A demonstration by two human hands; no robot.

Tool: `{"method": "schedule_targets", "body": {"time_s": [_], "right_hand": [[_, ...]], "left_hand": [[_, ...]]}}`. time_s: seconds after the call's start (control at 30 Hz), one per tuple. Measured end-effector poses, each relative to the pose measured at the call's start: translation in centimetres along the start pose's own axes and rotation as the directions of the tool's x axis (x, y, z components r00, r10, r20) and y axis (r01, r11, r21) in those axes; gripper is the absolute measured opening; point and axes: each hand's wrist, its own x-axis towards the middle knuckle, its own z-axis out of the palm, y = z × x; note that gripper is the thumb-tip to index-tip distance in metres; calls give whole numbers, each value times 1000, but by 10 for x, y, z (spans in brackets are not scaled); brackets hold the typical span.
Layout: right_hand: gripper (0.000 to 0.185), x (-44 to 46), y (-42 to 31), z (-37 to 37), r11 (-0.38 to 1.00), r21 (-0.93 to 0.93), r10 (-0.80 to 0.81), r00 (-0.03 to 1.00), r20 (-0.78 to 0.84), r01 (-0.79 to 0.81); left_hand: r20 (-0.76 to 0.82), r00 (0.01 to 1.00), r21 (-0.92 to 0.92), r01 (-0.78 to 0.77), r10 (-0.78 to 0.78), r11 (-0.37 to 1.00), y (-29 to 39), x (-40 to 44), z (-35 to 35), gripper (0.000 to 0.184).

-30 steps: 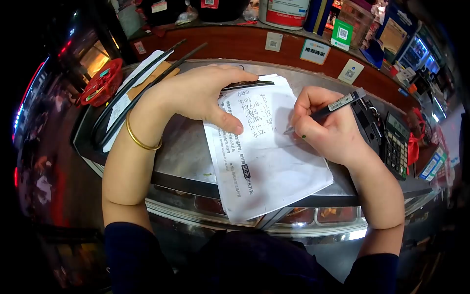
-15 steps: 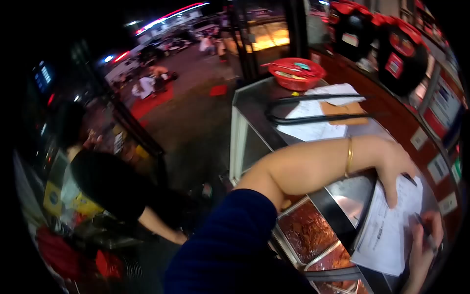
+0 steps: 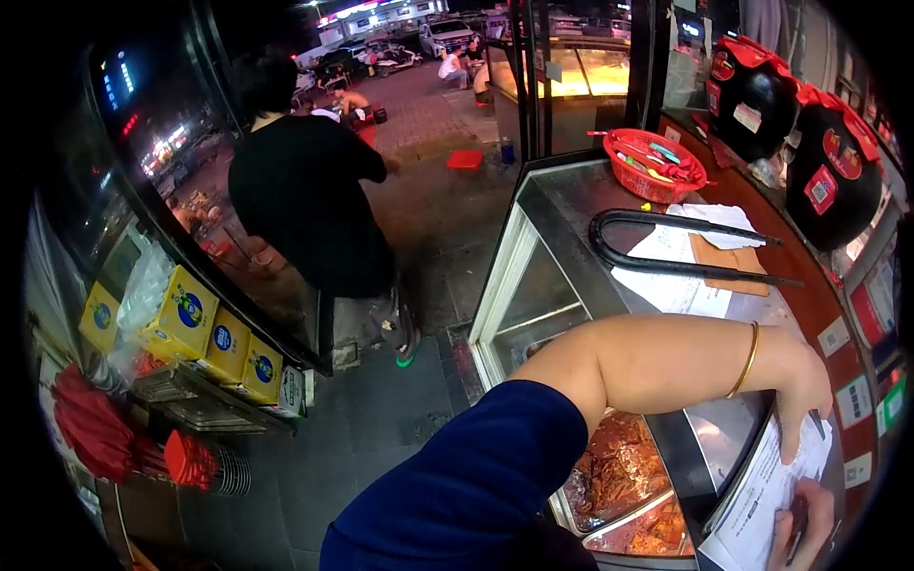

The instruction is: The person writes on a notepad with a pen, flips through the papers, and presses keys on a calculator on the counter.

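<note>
Left grip (image 3: pixel 805 376): thumb spread from fingers, on paper sheets (image 3: pixel 752 526) atop the bench (image 3: pixel 562 195). Right grip (image 3: pixel 811 523): at the sheets, closure unclear. Sheets: presumably light, limp, easily creased; best held by edges.

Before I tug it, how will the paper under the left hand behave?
The paper is probably floppy and light: thin, flat sheet with nothing stiff visible backing it. It may crease or tear rather than slide freely, since the left hand appears to rest on it.
</note>
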Motion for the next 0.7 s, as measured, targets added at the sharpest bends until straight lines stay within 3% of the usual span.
{"method": "schedule_targets", "body": {"time_s": [0.07, 0.1, 0.2, 0.27, 0.3, 0.4, 0.5, 0.6, 0.7], "right_hand": [[39, -2, 0, -1, 966, -217, -132, 989, 62, 143], [46, 0, -21, 3, 967, -247, -46, 997, 62, 60], [46, 0, -42, 5, 932, 288, 255, 963, -88, -221], [47, 3, -31, -1, 939, 235, 278, 957, -82, -252], [46, 3, -40, 0, 934, 237, 295, 951, -89, -267], [43, 14, -74, 5, 890, 269, 404, 910, -95, -368], [37, 9, -93, 18, 911, 232, 386, 903, -191, -340], [38, 5, -62, 10, 968, 108, 241, 963, -122, -228], [41, 7, -63, 5, 950, 88, 305, 949, -79, -298]], "left_hand": [[25, 1000, -15, 12, -11, 1000, 2, -2, -3, 100], [25, 1000, -20, 6, -6, 1000, 0, -1, -3, 99], [1, 1000, -35, 3, -3, 999, -2, -3, -3, 96], [-8, 1000, -72, 18, -19, 997, -1, -10, -7, 95], [-77, 997, -40, 9, -12, 999, 2, -15, -8, 81], [-94, 994, -99, 38, -48, 994, -8, -8, -4, 67], [-15, 995, -134, 100, -103, 986, -5, -8, -10, 65], [-54, 994, -144, 89, -97, 986, -12, -3, -5, 67], [-96, 990, -125, 90, -102, 988, -12, -6, -6, 67]]}}
